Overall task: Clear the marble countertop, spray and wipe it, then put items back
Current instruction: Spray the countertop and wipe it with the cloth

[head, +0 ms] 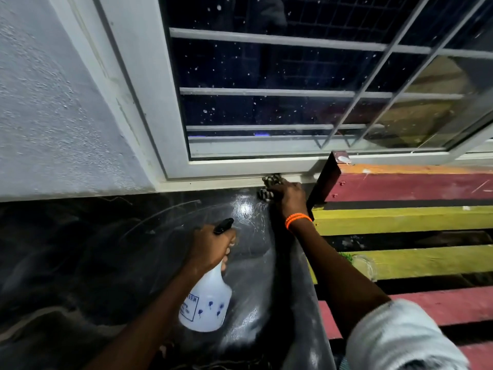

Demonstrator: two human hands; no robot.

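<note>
The right hand (286, 194) was at the far right corner of the dark marble counter (112, 263), just under the white window frame (240, 165), with its fingers curled over a striped cloth (268, 186) and pressing it down onto the stone. From that corner the unwiped length of the counter ran away to the left and back toward the person, so any further wiping stroke would probably have to travel that way, along the wall. A wet sheen and curved streaks showed on the stone just left of the cloth.

The left hand (210, 249) was nearer the body, gripping the neck of a white spray bottle (206, 300), its black nozzle (223, 225) pointing up and right toward the wet patch. The bottle appeared to be held clear of the counter, though that was hard to judge.

Most of the cloth was hidden under the right hand. The counter's near edge was cut off by the frame, and its left part was too dim to read. Painted wooden slats (400, 222) lay right of the counter.
</note>
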